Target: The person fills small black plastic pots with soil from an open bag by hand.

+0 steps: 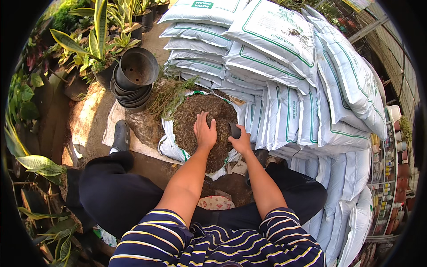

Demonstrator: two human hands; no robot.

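Note:
Dark brown potting soil (186,116) fills an opened white sack (168,128) whose rim is rolled down around it. Over the middle of the soil, my left hand (205,130) is held palm down with nothing in it, thumb apart from the fingers. At the right side of the sack, my right hand (241,142) grips a small black piece, perhaps a plastic scoop or pot (235,130); my fingers hide part of it. Whether my left palm presses the soil or just hovers cannot be told.
A stack of black plastic pots (135,78) stands at the upper left, with uprooted weeds (168,98) beside it. Filled white sacks (273,36) are piled high behind and to the right. Potted snake plants (98,36) line the left. My shoe (121,135) is left of the sack.

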